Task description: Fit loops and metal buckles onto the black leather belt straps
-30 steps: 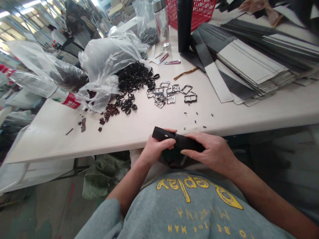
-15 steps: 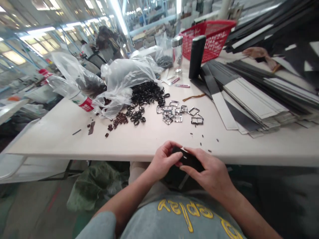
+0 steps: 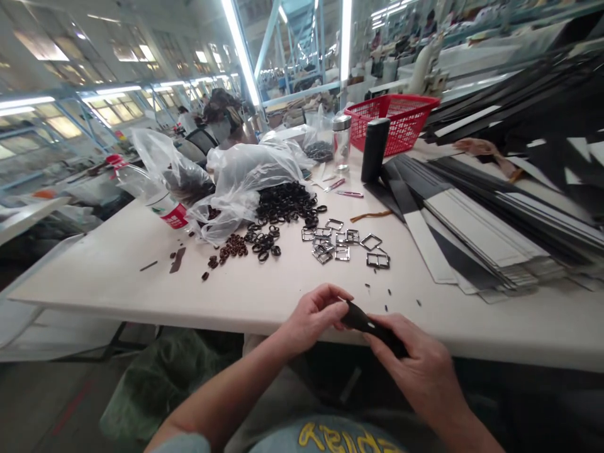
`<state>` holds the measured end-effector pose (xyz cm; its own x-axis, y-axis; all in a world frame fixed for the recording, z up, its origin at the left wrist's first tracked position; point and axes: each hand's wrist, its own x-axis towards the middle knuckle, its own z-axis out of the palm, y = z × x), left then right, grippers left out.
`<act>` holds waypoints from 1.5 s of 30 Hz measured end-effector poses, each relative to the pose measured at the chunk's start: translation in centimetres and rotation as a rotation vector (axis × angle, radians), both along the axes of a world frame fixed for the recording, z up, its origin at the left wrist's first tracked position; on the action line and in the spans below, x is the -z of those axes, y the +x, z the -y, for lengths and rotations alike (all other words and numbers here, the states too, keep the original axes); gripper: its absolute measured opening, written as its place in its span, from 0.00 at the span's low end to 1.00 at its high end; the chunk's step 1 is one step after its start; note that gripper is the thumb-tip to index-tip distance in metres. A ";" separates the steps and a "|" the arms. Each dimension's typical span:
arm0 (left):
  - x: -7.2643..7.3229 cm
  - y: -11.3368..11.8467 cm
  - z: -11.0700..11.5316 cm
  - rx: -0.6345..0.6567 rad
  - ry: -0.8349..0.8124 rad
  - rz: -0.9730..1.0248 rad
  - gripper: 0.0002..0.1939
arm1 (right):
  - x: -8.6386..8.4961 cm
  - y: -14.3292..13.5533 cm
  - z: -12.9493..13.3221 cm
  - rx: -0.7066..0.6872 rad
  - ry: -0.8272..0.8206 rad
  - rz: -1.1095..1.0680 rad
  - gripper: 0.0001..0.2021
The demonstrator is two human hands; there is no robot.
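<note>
Both hands pinch a black strap [image 3: 370, 327] at the table [image 3: 141, 283] edge, left hand [image 3: 314, 318] on its tip, right hand [image 3: 415, 365] closed around the rest, the buckles [image 3: 342, 245] lying well ahead.

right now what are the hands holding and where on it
Both grip one black strap: the left hand pinches its end, the right hand closes around the strap further along.
</note>
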<state>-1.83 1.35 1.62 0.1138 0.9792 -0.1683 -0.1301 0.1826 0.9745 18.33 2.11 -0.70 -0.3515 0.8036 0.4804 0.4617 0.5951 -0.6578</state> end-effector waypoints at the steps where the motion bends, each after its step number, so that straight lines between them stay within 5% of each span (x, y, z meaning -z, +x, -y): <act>1: 0.0 -0.8 -0.8 0.001 0.048 -0.082 0.17 | 0.1 0.3 -0.2 0.020 -0.011 -0.002 0.06; 8: -0.1 -5.3 -9.0 -0.120 0.448 -1.179 0.05 | 1.2 1.3 -0.9 0.121 -0.064 -0.024 0.07; 12: 0.2 -4.9 -11.4 -0.037 0.442 -1.407 0.04 | 1.5 1.4 -1.0 0.125 -0.106 -0.031 0.08; 18: -0.2 -5.8 -10.7 -0.063 0.463 -1.353 0.06 | 1.2 1.4 -1.1 0.140 -0.152 -0.039 0.10; 22: -0.3 -7.9 -9.7 -0.248 0.368 -0.963 0.06 | 1.6 1.4 -1.2 0.155 -0.186 -0.013 0.12; 26: 0.5 -9.7 -8.7 -0.277 0.225 -0.678 0.12 | 1.9 1.4 -1.3 0.162 -0.196 0.008 0.13; 36: 2.4 -12.2 -5.9 -0.319 0.137 -0.641 0.12 | 1.4 1.3 -1.3 0.155 -0.174 0.051 0.15; 41: 1.2 -11.8 -4.4 -0.191 0.082 -0.585 0.11 | 1.2 1.1 -1.6 0.138 -0.220 0.019 0.14; 45: -0.9 -8.8 -2.5 -0.091 0.075 -0.408 0.14 | 0.4 0.3 -2.1 0.174 -0.286 -0.010 0.12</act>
<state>-10.65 3.81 2.56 -0.0349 0.9934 -0.1097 0.2570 0.1150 0.9595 18.67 4.19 -1.09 -0.1938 0.9539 0.2291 0.5329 0.2985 -0.7918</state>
